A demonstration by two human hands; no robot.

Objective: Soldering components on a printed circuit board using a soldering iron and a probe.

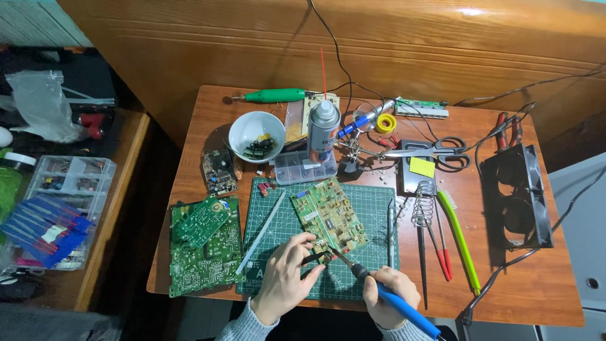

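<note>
Right hand [390,292] grips a blue soldering iron [386,297], tip on the circuit board [328,218] at 11 o'clock. Left hand [287,275] pinches black tweezers [314,257] against the board's near edge, on the green cutting mat [372,202].

— How are your hands set?

— My left hand [285,275] reaches in from the near edge of the table, wrist in a grey cuff, back of the hand turned up. Thumb and fingers [305,240] are curled and pinched together at the tips.

— And the other?

— My right hand [390,295] sits just beside it, lower and nearer to me, closed in a fist-like grip with the knuckles up. Its grey sleeve shows at the bottom. The two hands are near each other but not touching, both forearms coming in from the near edge.
</note>
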